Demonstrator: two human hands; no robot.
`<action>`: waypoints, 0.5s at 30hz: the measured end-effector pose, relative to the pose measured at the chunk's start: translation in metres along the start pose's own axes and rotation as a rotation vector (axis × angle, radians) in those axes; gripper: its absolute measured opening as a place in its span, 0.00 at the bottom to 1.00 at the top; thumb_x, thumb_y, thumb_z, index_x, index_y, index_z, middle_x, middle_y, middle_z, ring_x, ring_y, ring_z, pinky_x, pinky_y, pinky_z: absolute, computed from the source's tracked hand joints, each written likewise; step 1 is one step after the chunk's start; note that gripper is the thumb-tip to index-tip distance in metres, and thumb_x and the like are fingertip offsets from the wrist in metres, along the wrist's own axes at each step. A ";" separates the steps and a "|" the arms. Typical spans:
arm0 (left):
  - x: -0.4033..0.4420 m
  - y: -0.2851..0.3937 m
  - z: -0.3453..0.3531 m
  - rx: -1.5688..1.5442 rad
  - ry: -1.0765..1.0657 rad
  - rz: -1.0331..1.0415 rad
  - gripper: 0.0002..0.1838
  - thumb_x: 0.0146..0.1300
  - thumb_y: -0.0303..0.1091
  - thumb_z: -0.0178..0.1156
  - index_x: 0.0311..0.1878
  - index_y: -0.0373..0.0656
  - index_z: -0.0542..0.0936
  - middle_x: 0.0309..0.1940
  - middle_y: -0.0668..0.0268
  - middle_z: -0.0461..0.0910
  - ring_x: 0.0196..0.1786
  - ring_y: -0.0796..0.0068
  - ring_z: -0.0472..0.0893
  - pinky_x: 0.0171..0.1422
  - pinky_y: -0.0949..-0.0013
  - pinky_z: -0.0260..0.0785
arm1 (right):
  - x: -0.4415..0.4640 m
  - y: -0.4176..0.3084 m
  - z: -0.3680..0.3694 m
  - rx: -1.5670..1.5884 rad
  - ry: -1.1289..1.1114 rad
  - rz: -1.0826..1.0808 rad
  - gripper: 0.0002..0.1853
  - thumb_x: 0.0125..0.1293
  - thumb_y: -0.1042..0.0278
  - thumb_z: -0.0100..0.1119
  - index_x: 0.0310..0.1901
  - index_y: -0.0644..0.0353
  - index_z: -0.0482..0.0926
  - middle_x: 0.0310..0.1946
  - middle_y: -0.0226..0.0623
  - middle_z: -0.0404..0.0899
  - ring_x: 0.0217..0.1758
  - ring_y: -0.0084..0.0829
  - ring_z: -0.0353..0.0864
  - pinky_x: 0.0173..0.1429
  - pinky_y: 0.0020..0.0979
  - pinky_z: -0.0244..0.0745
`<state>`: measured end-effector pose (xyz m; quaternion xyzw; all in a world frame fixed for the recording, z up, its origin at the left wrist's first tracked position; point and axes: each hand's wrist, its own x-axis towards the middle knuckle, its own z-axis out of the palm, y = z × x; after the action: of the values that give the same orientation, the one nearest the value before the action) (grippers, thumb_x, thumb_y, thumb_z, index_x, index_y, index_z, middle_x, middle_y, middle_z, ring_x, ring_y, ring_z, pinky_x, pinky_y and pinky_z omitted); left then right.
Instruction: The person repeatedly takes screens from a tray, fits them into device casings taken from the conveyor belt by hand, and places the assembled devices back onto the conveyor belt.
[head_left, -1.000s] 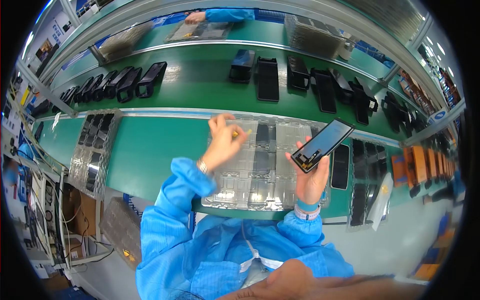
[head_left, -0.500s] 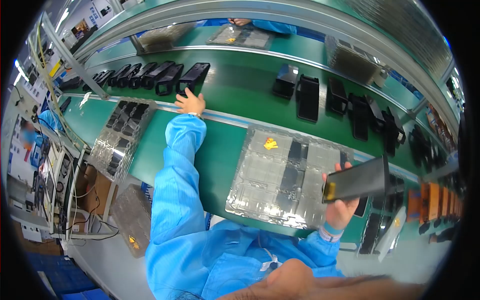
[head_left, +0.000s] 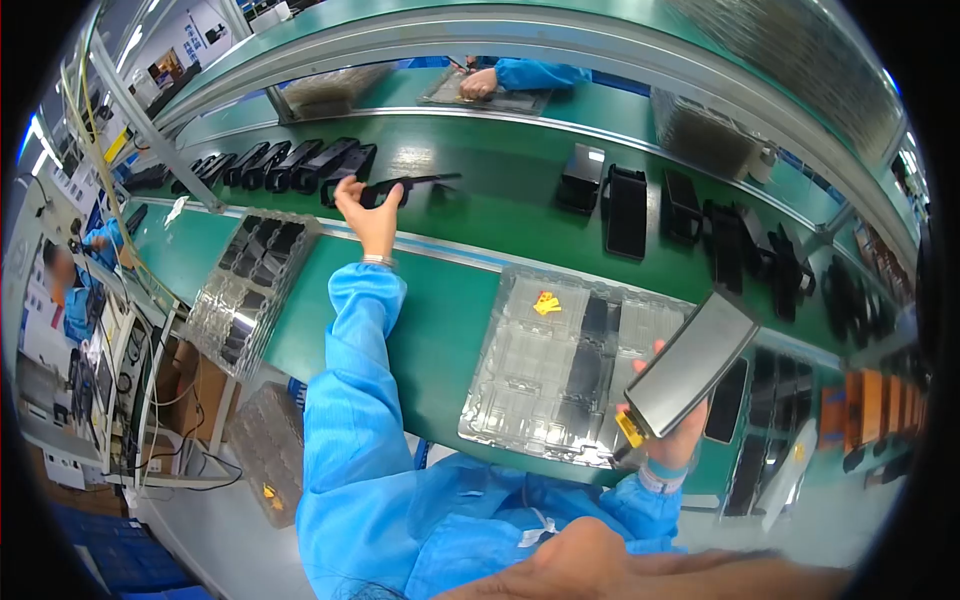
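My left hand [head_left: 370,218] is closed around the near end of a black boxy device [head_left: 425,183], which is turned sideways and a little blurred on the green belt. My right hand [head_left: 680,432] grips another black device with a flat grey face [head_left: 695,362], tilted above the right side of a clear plastic tray [head_left: 520,400]. A small yellow piece [head_left: 630,430] shows at the lower end of that device. In the tray, dark flat parts [head_left: 583,375] fill some pockets, and yellow bits [head_left: 546,303] lie on it.
Several black devices [head_left: 290,165] stand in a row on the belt at left, others [head_left: 627,212] at right. A second clear tray [head_left: 240,290] lies left of my arm. Orange holders [head_left: 870,410] stand far right. A co-worker's hand [head_left: 478,84] works across the belt under a metal frame.
My left hand has closed on the end device of the row and swung it to the right. My right hand has tilted its device more upright, showing the yellow piece.
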<state>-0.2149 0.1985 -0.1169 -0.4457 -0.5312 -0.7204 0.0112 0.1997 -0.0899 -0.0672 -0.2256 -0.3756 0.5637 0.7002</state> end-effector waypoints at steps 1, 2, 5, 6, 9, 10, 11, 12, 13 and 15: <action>0.001 0.039 0.000 0.031 -0.006 -0.006 0.40 0.38 0.34 0.78 0.56 0.39 0.68 0.54 0.55 0.63 0.53 0.60 0.68 0.58 0.60 0.69 | 0.004 0.004 0.003 -0.007 -0.034 -0.022 0.46 0.58 0.48 0.67 0.69 0.63 0.54 0.68 0.59 0.56 0.65 0.56 0.68 0.46 0.56 0.84; -0.004 0.066 -0.006 0.071 -0.016 -0.017 0.44 0.38 0.32 0.78 0.59 0.38 0.64 0.56 0.55 0.60 0.53 0.61 0.68 0.57 0.63 0.70 | 0.001 0.007 0.007 -0.013 -0.063 -0.033 0.46 0.57 0.50 0.68 0.70 0.62 0.55 0.68 0.59 0.56 0.65 0.56 0.68 0.47 0.57 0.84; -0.010 0.066 -0.016 -0.020 -0.187 -0.016 0.47 0.39 0.30 0.79 0.63 0.40 0.61 0.60 0.58 0.55 0.55 0.65 0.70 0.59 0.65 0.69 | -0.003 0.013 0.014 0.104 -0.102 0.002 0.46 0.55 0.53 0.70 0.70 0.60 0.55 0.69 0.58 0.56 0.66 0.55 0.67 0.48 0.57 0.83; -0.014 0.072 -0.021 -0.099 -0.221 -0.037 0.47 0.40 0.29 0.78 0.63 0.40 0.61 0.60 0.59 0.56 0.56 0.66 0.70 0.60 0.64 0.69 | -0.003 0.013 0.013 0.097 -0.121 -0.001 0.46 0.56 0.53 0.70 0.70 0.59 0.55 0.69 0.58 0.56 0.66 0.55 0.67 0.48 0.57 0.83; -0.018 0.087 -0.036 -0.264 -0.418 -0.155 0.47 0.40 0.25 0.77 0.64 0.40 0.60 0.60 0.60 0.59 0.59 0.65 0.68 0.65 0.64 0.64 | -0.008 0.011 0.012 0.081 -0.133 -0.002 0.45 0.57 0.54 0.69 0.71 0.59 0.55 0.69 0.59 0.55 0.66 0.55 0.67 0.49 0.56 0.83; -0.018 0.087 -0.033 -0.226 -0.423 -0.042 0.47 0.40 0.24 0.77 0.64 0.40 0.59 0.60 0.59 0.60 0.61 0.66 0.67 0.66 0.65 0.62 | -0.008 0.012 0.011 0.081 -0.118 0.000 0.45 0.58 0.54 0.69 0.71 0.59 0.54 0.69 0.59 0.55 0.66 0.55 0.67 0.49 0.56 0.83; -0.017 0.086 -0.028 -0.186 -0.427 0.071 0.48 0.40 0.23 0.76 0.65 0.41 0.58 0.60 0.59 0.61 0.62 0.66 0.66 0.68 0.65 0.60 | -0.008 0.012 0.011 0.082 -0.104 0.002 0.44 0.58 0.54 0.69 0.71 0.59 0.54 0.69 0.59 0.55 0.66 0.55 0.67 0.49 0.56 0.83; -0.016 0.085 -0.023 -0.146 -0.426 0.185 0.49 0.41 0.23 0.76 0.66 0.41 0.58 0.60 0.58 0.62 0.63 0.66 0.66 0.69 0.65 0.59 | -0.008 0.012 0.013 0.054 -0.100 0.006 0.45 0.58 0.51 0.68 0.71 0.59 0.54 0.69 0.58 0.56 0.66 0.54 0.67 0.47 0.55 0.83; -0.017 0.085 -0.016 -0.221 -0.413 0.130 0.50 0.42 0.24 0.75 0.67 0.40 0.55 0.60 0.58 0.61 0.62 0.68 0.67 0.67 0.67 0.61 | -0.008 0.012 0.015 0.027 -0.099 0.008 0.46 0.58 0.48 0.67 0.71 0.59 0.54 0.69 0.57 0.56 0.66 0.53 0.68 0.46 0.54 0.84; -0.023 0.087 0.001 -0.370 -0.378 -0.004 0.48 0.44 0.23 0.75 0.67 0.39 0.55 0.59 0.58 0.63 0.61 0.69 0.68 0.67 0.67 0.62 | -0.007 0.013 0.017 0.092 -0.122 0.009 0.44 0.59 0.53 0.68 0.70 0.61 0.55 0.68 0.58 0.56 0.66 0.55 0.67 0.49 0.56 0.82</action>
<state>-0.1578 0.1506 -0.0659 -0.5657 -0.3840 -0.7093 -0.1712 0.1779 -0.0947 -0.0685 -0.1603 -0.3902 0.5961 0.6832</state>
